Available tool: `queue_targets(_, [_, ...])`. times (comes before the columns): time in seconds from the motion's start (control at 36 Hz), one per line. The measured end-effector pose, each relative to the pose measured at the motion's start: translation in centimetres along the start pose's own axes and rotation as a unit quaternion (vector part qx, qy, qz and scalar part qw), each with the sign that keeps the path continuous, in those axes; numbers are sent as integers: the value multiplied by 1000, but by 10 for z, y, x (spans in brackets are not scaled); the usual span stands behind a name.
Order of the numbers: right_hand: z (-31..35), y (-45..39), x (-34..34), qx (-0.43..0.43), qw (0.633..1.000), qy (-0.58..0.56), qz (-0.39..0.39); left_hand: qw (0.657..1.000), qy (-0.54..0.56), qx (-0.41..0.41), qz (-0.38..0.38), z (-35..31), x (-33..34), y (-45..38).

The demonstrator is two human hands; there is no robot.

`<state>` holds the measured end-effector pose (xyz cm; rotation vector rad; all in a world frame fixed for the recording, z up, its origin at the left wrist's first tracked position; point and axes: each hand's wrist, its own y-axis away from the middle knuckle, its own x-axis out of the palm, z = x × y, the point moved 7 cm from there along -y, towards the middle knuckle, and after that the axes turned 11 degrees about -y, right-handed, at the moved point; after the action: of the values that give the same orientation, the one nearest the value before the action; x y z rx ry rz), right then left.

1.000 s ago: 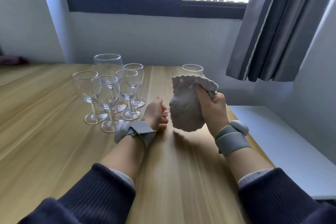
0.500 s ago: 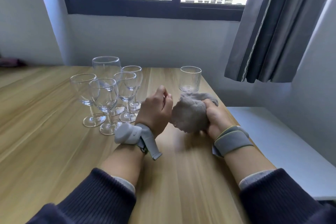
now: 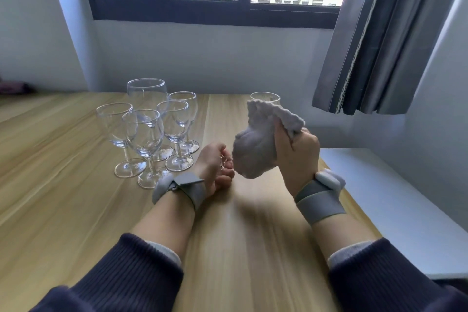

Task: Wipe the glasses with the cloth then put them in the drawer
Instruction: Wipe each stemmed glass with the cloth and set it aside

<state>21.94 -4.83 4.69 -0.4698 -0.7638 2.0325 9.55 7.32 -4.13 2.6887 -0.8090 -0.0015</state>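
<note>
My right hand (image 3: 296, 157) grips a grey-white cloth (image 3: 253, 149) bunched around the bowl of a wine glass, which the cloth hides. My left hand (image 3: 215, 167), palm turned up just above the table, curls its fingers round the glass's stem (image 3: 222, 160); only a glint of it shows. Several clear wine glasses (image 3: 144, 132) stand upright in a cluster on the wooden table (image 3: 63, 185), left of my hands. A ribbed tumbler (image 3: 266, 97) stands behind the cloth. No drawer is in view.
A white lower surface (image 3: 392, 197) runs along the table's right edge. A grey curtain (image 3: 379, 45) hangs at the upper right, beside the window. The wall stands just behind the glasses.
The cloth bundle, tipped down near the table half a second ago, is lifted upright again. My left hand has rolled from knuckles-up to palm-up, turning the glass.
</note>
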Motion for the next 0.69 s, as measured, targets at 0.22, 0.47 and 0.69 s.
queue_targets(0.22, [-6, -4, -1, 32, 999, -33, -20, 1000, 17, 22, 4, 0, 6, -1])
queue_targets(0.47, [-32, -8, -2, 222, 972, -68, -28, 966, -117, 194, -122, -26, -3, 14])
queue_targets(0.69, [-60, 19, 10, 453, 872, -184, 25, 734, -399, 492, -246, -66, 3, 63])
